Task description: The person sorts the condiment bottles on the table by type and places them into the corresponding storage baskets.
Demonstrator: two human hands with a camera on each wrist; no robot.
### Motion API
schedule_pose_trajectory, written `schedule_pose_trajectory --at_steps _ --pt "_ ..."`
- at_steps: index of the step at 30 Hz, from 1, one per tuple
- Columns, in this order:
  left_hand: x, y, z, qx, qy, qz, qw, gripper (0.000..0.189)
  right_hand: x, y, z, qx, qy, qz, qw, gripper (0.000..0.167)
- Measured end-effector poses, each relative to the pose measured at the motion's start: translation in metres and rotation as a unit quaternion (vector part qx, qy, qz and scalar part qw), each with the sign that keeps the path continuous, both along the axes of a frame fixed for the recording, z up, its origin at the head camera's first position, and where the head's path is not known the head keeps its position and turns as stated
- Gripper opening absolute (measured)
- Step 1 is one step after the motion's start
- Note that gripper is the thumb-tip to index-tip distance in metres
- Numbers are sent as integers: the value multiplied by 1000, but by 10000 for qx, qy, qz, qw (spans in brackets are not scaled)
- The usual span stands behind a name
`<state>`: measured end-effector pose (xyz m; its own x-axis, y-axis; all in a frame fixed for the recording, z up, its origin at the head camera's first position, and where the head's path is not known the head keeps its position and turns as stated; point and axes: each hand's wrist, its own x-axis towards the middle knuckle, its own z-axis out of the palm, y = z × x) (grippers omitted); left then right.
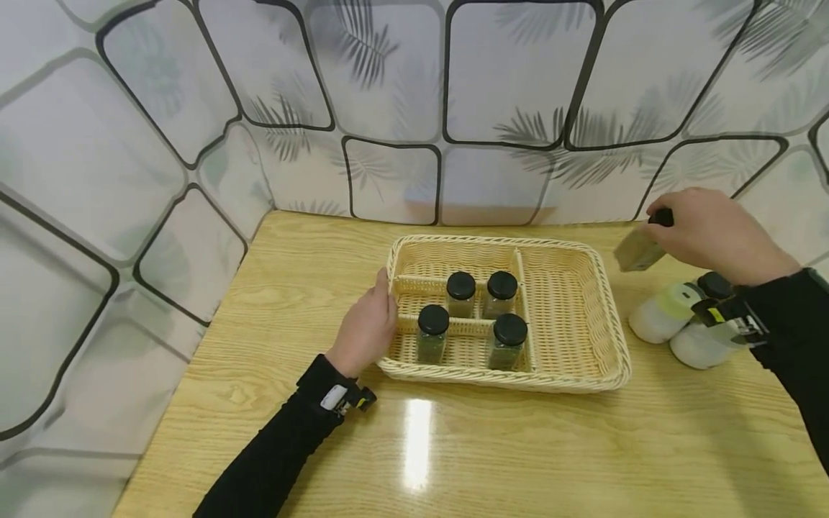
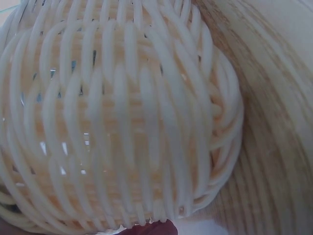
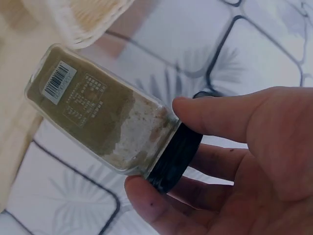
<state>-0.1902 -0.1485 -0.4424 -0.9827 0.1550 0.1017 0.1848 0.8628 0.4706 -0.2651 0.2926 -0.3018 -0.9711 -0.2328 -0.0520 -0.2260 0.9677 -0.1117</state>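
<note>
A wicker basket point(image 1: 570, 316) with dividers stands on the wooden table. Several black-lidded spice jars point(image 1: 433, 331) stand upright in its left compartments; the wide right compartment shows its bare woven bottom. My left hand point(image 1: 365, 327) holds the basket's left side at the rim. Up close in the left wrist view is the woven basket wall point(image 2: 122, 117). Raised beyond the basket's right end, my right hand point(image 1: 709, 234) pinches a spice jar point(image 3: 93, 107) by its black lid point(image 3: 176, 156). Tan powder fills most of this tilted glass jar, and a barcode label shows.
Right of the basket, under my right forearm, stand two whitish bottles point(image 1: 657, 316) with a black-lidded container point(image 1: 714, 285) beside them, partly hidden. A patterned wall covering point(image 1: 395, 180) rises behind the table point(image 1: 291, 288) and along its left side.
</note>
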Motion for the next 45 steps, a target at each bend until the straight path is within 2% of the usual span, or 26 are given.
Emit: schedule_pose_trajectory --at_steps 12,24,33,45 --pt "0 1 1 -101 43 32 9999 55 0 -35 24 -8 89 707 9975 44" --pt "0 2 1 -122 83 -44 9999 55 1 -68 33 -57 120 942 9955 42" --pt "0 1 -2 -124 113 -76 9998 55 5 -94 36 -173 284 1296 9910 37" --pt "0 0 -2 -163 85 17 9998 54 5 -132 39 -234 310 1650 9855 33"
